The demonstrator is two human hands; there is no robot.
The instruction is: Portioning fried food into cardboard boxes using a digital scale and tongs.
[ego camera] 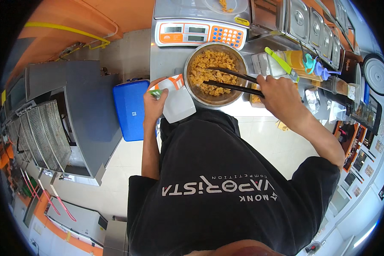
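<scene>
A round metal bowl (189, 91) stands on the steel counter in front of me, partly filled with golden fried pieces of food (212, 65). My right hand (280, 94) grips black tongs (243, 76) from the right, and their two tips rest among the food, spread apart. To the left of the bowl, my left hand (155, 100) holds a paper food box (178, 107), white with orange and green print. The box is tilted beside the bowl's rim. Its inside cannot be clearly seen.
A digital scale (201, 34) sits behind the bowl, with a plastic container (240, 7) beyond it. Bottles with coloured caps (308, 63) and a green-handled utensil (280, 62) lie right. Lidded steel pans (298, 20) line the back right. Left are a blue bin (131, 112) and fryer baskets (44, 137).
</scene>
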